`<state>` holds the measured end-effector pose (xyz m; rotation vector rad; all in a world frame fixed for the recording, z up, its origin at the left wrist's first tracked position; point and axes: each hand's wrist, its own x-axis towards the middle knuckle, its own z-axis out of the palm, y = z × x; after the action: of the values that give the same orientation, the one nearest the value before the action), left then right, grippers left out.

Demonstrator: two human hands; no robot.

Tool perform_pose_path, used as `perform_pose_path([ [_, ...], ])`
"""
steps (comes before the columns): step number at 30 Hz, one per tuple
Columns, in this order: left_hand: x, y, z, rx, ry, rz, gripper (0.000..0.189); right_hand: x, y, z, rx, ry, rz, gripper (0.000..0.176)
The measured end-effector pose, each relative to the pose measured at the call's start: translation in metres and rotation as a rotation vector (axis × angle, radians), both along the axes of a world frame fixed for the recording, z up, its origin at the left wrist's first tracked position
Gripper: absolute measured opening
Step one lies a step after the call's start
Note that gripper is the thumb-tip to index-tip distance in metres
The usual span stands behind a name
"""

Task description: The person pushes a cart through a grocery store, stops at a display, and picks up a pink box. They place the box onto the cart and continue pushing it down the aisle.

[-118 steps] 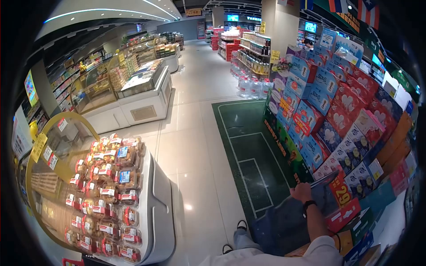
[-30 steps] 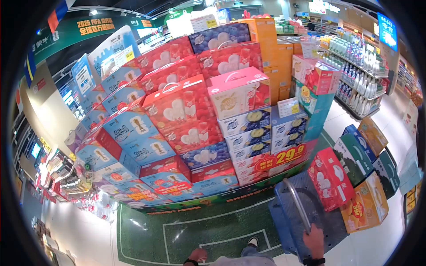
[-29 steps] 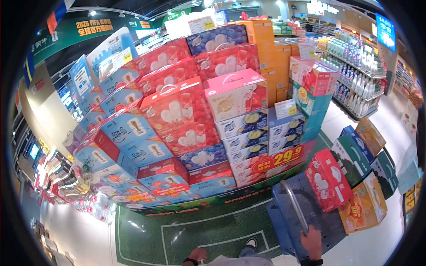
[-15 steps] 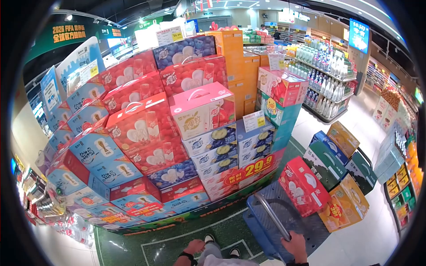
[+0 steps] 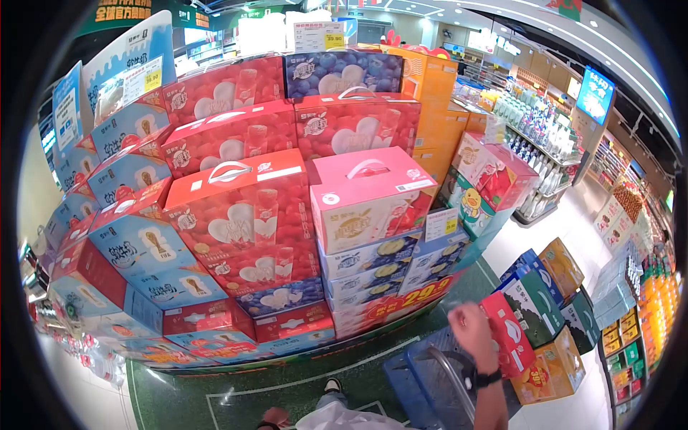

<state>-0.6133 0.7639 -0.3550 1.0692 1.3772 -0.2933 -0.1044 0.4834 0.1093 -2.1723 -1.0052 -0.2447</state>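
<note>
My right hand [image 5: 470, 331] is raised off the metal push handle [image 5: 446, 364] of a blue platform cart [image 5: 410, 364], fingers loosely curled with nothing showing in them. In this view it overlaps the left side of a red gift carton [image 5: 510, 337] with a white carry handle, on the cart. Low at the bottom edge is my left hand [image 5: 275, 417], blurred, its fingers not distinct. Ahead, a pink carton [image 5: 369, 192] with a carry handle rests on blue-and-white cartons [image 5: 369, 269]; a red carton [image 5: 240, 211] stands to its left.
A green carton [image 5: 532, 304] and an orange carton [image 5: 550, 369] lie beside the red one on the right. Light blue cartons [image 5: 154, 247] fill the stack's left side. Bottle shelves [image 5: 545, 154] stand back right. Green flooring [image 5: 319, 369] runs along the stack's base.
My right hand has let go of the cart handle and moved up and forward toward the red carton. My left hand has dropped lower. The stack appears closer.
</note>
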Motion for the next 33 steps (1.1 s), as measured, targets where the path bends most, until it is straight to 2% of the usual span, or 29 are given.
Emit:
perform_pose_path([
  [1,0.007,0.008,0.01,-0.032,0.058,-0.123,0.024,0.009,0.026,0.025,0.058,-0.082,0.031,0.014],
  [2,0.023,0.014,0.045,-0.065,0.108,-0.249,0.026,0.016,0.051,0.049,0.116,-0.165,0.06,0.012],
  [3,0.028,0.024,0.026,-0.068,0.107,-0.255,0.026,0.022,0.075,0.072,0.163,-0.171,0.091,0.012],
  [5,0.054,0.036,0.019,0.139,0.132,-0.701,0.027,0.028,0.12,0.114,0.24,-0.208,0.163,0.01],
  [6,0.06,0.041,0.016,0.133,0.13,-0.704,0.027,0.028,0.143,0.133,0.271,-0.238,0.205,0.01],
  [8,0.099,0.046,0.066,0.164,0.129,-0.532,0.028,0.03,0.191,0.162,0.287,-0.247,0.282,0.016],
  [9,0.106,0.048,0.064,0.16,0.13,-0.533,0.028,0.034,0.213,0.17,0.287,-0.38,0.298,0.02],
  [10,0.114,0.054,0.063,0.188,-0.002,-0.426,0.029,0.04,0.235,0.176,0.288,-0.515,0.315,0.024],
  [11,0.121,0.058,0.064,0.215,-0.134,-0.318,0.03,0.049,0.255,0.178,0.287,-0.516,0.316,0.024],
  [14,0.144,0.064,0.119,0.238,-0.203,-0.217,0.034,0.074,0.301,0.18,0.244,-0.504,0.374,0.026],
  [16,0.151,0.072,0.127,0.244,-0.229,-0.207,0.034,0.083,0.315,0.185,-0.038,-0.458,0.33,0.025],
  [19,0.156,0.08,0.128,0.249,-0.27,-0.174,0.034,0.08,0.325,0.191,-0.048,-0.37,0.225,0.029],
  [23,0.155,0.089,0.138,0.25,-0.302,-0.118,0.03,0.083,0.328,0.193,0.076,-0.404,0.259,0.033],
  [25,0.148,0.092,0.145,0.268,-0.291,-0.094,0.029,0.084,0.327,0.197,0.036,-0.498,0.176,0.035],
  [26,0.144,0.093,0.146,0.284,-0.281,-0.083,0.028,0.085,0.326,0.195,0.097,-0.547,0.198,0.038],
  [30,0.118,0.093,0.11,0.254,-0.309,-0.017,0.029,0.069,0.305,0.204,0.099,-0.659,0.208,0.04],
  [33,0.1,0.1,0.089,0.245,-0.225,-0.05,0.03,0.06,0.284,0.208,0.04,-0.642,0.157,0.038],
])
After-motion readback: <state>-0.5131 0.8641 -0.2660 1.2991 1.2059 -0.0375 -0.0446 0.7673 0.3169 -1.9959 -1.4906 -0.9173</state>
